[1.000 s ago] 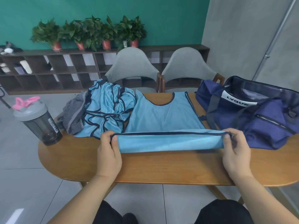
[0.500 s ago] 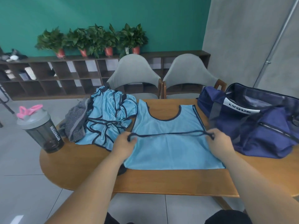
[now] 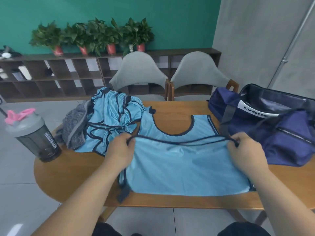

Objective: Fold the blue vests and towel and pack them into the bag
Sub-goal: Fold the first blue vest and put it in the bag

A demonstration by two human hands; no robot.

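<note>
1. The navy bag (image 3: 272,133) sits on the right end of the tabletop (image 3: 68,176). Its top is unzipped and gapes, showing shiny dark lining. What lies inside cannot be told.
2. A shaker bottle (image 3: 34,133) stands upright at the far left edge, with smoky walls, a grey cap and a pink flip lid. Its contents cannot be made out.
3. One blue vest (image 3: 179,167) lies flat in the middle of the tabletop, neckline pointing away from the person. Its dark-trimmed hem is doubled up across the chest, just below the neckline.
4. The left hand (image 3: 119,150) has its grip closed on the left end of that hem, pinching the trim.
5. The right hand (image 3: 245,150) has its grip closed on the right end in the same way, just beside the bag's front.
6. A dark side strap (image 3: 123,191) of the vest hangs over the near edge.
7. A heap of vests (image 3: 112,120) lies crumpled left of the flat one, touching its shoulder.
8. The grey striped towel (image 3: 75,130) is bunched against the heap's left side, between it and the bottle.
9. Two grey chairs (image 3: 138,72) stand at the far side. Behind them is a low shelf (image 3: 51,77) carrying potted plants (image 3: 95,34).
</note>
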